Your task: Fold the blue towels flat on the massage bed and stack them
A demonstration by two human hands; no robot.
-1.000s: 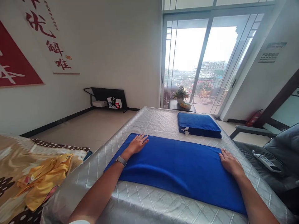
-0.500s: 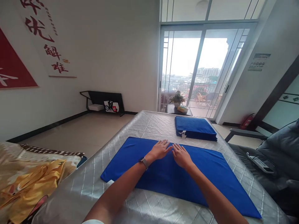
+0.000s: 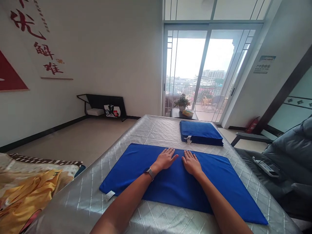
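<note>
Blue cloth [image 3: 175,185] lies spread at lower centre of frame. Left hand [image 3: 165,160] and right hand [image 3: 192,163] rest on it, palms down, outstretched, just apart.

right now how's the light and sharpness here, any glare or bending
Head view: daylight behind the sliding glass door washes the sky near-white; head view: sheen on the silver quilted cover nearest the camera; head view: the hanging scroll slants, likely wide-angle distortion; head view: left hand and right hand show no obvious blur on the blue cloth.
</note>
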